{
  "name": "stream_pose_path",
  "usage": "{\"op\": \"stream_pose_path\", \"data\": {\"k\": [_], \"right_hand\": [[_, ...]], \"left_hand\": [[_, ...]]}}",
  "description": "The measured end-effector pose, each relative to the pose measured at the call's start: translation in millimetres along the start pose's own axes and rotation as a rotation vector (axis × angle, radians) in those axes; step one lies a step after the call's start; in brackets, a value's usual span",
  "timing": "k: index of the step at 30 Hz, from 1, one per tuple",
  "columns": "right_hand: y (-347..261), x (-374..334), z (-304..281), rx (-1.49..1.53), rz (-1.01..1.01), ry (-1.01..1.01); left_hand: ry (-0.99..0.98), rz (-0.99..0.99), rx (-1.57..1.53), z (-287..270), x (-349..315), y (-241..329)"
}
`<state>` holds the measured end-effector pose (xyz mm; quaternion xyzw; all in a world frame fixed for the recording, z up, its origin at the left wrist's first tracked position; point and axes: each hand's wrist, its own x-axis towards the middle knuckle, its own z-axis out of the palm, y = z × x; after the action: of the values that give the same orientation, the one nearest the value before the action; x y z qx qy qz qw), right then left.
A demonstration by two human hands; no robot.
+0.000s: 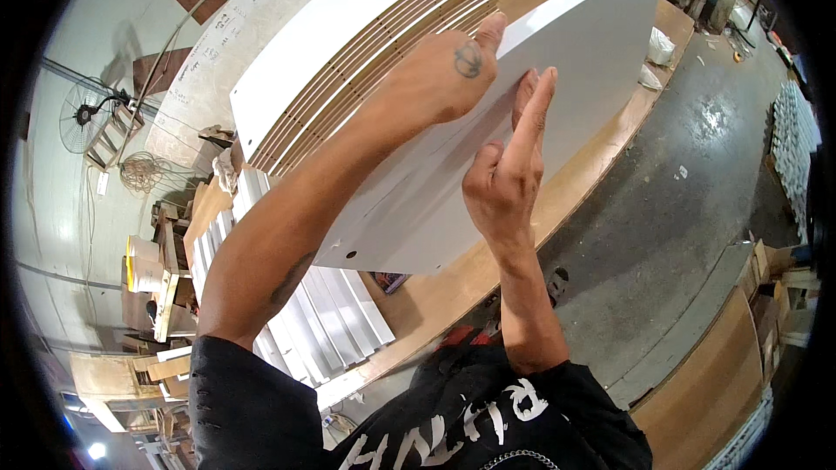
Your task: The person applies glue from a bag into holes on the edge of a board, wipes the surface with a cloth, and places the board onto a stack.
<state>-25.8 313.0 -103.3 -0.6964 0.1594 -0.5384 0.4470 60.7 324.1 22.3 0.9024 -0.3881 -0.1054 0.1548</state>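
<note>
The white panel point(601, 61) was found at the centre of the frame on the brown bench point(564, 193), running from upper right to lower left, with a dark hole point(351, 254) near its lower-left end. The left hand point(444, 78) lay at its upper edge, thumb raised; its fingers were hidden, so whether that grip was clamped on the panel could not be told. The right hand point(509, 183) was before the panel's face, fingers out straight and that grip free of any object; contact with the face could not be confirmed.

Behind the panel, toward the upper left, lay a stack of white boards point(340, 35) with brown edges. The left forearm crossed before the stack and hid part of it. White ribbed strips point(335, 322) occupied the lower left, partly covered by the same arm. A plastic bag point(661, 47) rested near the panel's right end. A fan point(84, 113), a wire coil point(146, 172) and a bucket point(144, 265) were noted at left. Grey floor point(662, 174) was visible at right, with a brown board point(710, 392) at lower right.
</note>
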Motion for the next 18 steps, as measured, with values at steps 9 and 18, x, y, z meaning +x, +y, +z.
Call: {"op": "stream_pose_path", "data": {"k": [9,18], "right_hand": [[-8.4,-4.3,2.0,-0.065,-0.026,0.001],[-10.1,-13.9,-2.7,0.018,-0.033,0.006]], "left_hand": [[-0.017,0.082,-0.064,-2.0,-3.6,-3.1],[0.093,0.098,-0.017,8.7,-0.2,-4.0]]}}
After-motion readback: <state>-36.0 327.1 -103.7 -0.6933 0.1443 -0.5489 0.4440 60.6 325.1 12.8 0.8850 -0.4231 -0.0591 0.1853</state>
